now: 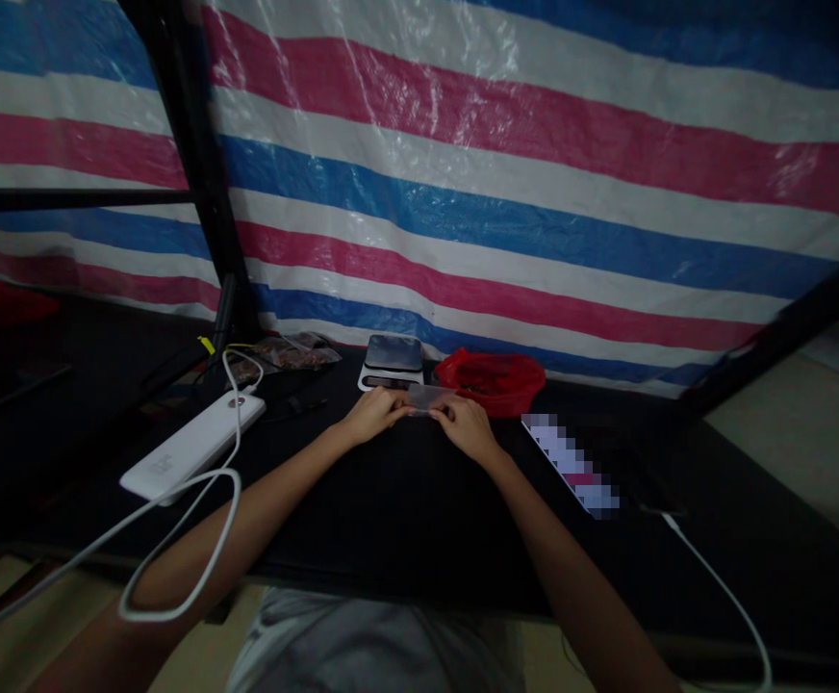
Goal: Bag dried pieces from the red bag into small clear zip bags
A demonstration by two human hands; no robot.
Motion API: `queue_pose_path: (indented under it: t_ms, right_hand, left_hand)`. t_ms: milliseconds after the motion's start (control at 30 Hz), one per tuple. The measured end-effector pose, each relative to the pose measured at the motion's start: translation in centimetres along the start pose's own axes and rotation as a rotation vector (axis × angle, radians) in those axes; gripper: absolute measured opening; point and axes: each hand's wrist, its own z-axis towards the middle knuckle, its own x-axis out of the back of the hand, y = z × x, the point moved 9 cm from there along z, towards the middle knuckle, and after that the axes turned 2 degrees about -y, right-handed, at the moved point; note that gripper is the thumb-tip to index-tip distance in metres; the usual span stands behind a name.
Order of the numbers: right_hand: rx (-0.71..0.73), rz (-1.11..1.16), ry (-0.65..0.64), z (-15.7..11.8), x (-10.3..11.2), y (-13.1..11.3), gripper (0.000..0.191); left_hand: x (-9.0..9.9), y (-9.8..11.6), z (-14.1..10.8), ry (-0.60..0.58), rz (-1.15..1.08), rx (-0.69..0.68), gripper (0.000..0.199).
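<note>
Both hands meet near the far edge of the dark surface, pinching a small clear bag [426, 397] between them. The left hand [374, 416] has its fingers closed on the bag's left end, the right hand [467, 426] on its right end — each grip is narrow, thumb against fingertips, with the bag stretched flat between. It lies low, just off the surface or touching it; I cannot tell which.

The bag looks like thin plastic film: very light, limp, a little slick, and quick to crease or slip if held loosely. I would judge that the top edge or the corners are the places to hold it, as the hands do now, since the middle would only buckle. Whether anything is inside is too dim to say.

Just behind the bag stands a scale [392, 362], a flat hard block with a grey plate on top. To its right sits a red bag [492, 382], soft and crumpled, open at the top, with something dark in it. Further left along the far edge lie some clear packets [291, 352] with brownish contents. A white power bank [192, 446], smooth and rigid, lies toward the left edge, its white cable [174, 539] looping over the near edge. A striped tarp [506, 192] — red, white and blue, glossy and wrinkled — hangs behind it all.
</note>
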Motion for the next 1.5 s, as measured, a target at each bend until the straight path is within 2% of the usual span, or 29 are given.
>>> queue_pose_path:
  t_ms: [233, 533, 767, 1200, 1500]
  right_hand:
    - [0.133, 0.092, -0.082, -0.2, -0.8, -1.3, 0.012]
    - [0.089, -0.005, -0.039, -0.2, -0.8, -1.0, 0.016]
    - [0.122, 0.057, -0.057, -0.3, -1.2, -1.4, 0.012]
    - [0.163, 0.161, -0.133, -0.5, -1.6, -2.1, 0.012]
    - [0.152, 0.129, -0.090, -0.5, -1.1, -2.1, 0.009]
  left_hand:
    - [-1.0, 0.3, 0.0, -0.027, 0.103, -0.031, 0.021]
    - [-1.0, 1.0, -0.2, 0.013, 0.167, -0.011, 0.023]
    - [-1.6, 1.1, -0.1, -0.037, 0.127, -0.067, 0.020]
    - [-2.0, 1.3, 0.0, -0.055, 0.159, -0.033, 0.013]
    - [-2.4, 1.4, -0.3, -0.065, 0.179, -0.106, 0.020]
